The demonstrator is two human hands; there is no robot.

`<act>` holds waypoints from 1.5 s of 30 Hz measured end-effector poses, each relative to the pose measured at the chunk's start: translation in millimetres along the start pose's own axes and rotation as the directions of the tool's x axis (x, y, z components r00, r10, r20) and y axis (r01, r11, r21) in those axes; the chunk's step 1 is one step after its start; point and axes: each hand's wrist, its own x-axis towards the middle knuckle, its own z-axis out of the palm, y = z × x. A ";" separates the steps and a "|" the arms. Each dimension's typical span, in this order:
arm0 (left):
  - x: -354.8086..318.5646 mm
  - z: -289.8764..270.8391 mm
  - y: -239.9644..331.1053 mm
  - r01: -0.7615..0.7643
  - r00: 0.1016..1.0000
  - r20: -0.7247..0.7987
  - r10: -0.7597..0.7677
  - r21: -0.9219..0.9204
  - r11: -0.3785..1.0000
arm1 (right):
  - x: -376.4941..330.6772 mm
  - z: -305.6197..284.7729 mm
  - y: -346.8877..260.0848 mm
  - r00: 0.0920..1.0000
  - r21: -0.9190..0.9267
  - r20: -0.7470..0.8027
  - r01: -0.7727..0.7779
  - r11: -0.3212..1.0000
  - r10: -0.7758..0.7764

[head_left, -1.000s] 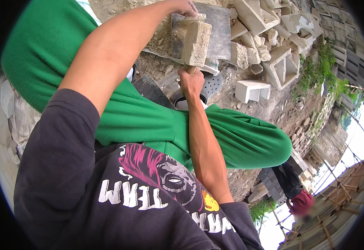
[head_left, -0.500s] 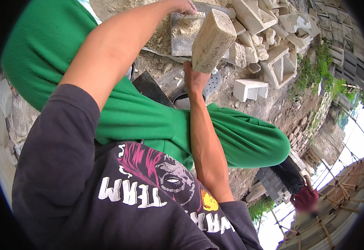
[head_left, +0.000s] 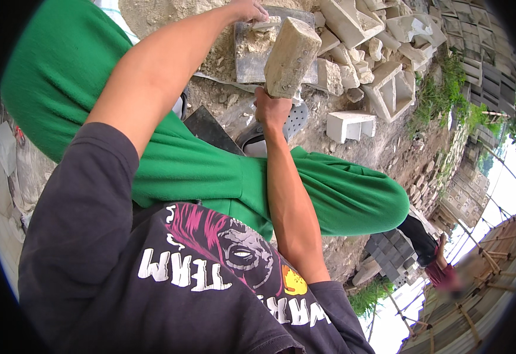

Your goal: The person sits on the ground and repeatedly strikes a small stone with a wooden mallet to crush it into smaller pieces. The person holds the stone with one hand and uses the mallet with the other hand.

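Note:
My left hand (head_left: 250,10) reaches to the far side, its fingers closed on a small flat pale stone piece (head_left: 266,24). That piece rests over crumbs on a dark flat metal plate (head_left: 247,68). My right hand (head_left: 272,108) is wrapped around a thick, block-shaped mallet (head_left: 292,58), pale and worn, dusty on its sides. The handle is hidden by my fist and the mallet's head. The head is tilted above the plate's right part, close to the stone piece; whether it touches anything I cannot tell.
Broken pale stone blocks (head_left: 349,23) are heaped right of the plate. A white hollow block (head_left: 350,126) stands nearer, right of my grey clog (head_left: 296,120). A dark flat board (head_left: 212,130) lies between my legs. Another person (head_left: 438,265) is bent over at far right.
The view has shifted slightly, and the mallet sits a little lower and further left in it. Both hands keep their hold. The person at far right has shifted position.

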 end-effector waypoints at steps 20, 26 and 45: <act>-81.8 0.9 5.0 0.139 0.864 -0.499 0.068 0.366 0.920 | 2.3 -6.8 -16.0 0.888 -0.033 0.167 -0.429 0.903 0.428; -119.6 1.5 -8.4 0.402 0.822 -0.547 -0.156 0.365 0.840 | 2.2 -3.2 -11.6 0.856 0.162 0.180 -0.512 0.844 0.485; -182.7 24.7 -8.2 0.013 0.998 -0.046 0.039 0.801 0.598 | 9.3 3.2 3.4 0.743 0.458 0.286 -0.661 0.595 0.605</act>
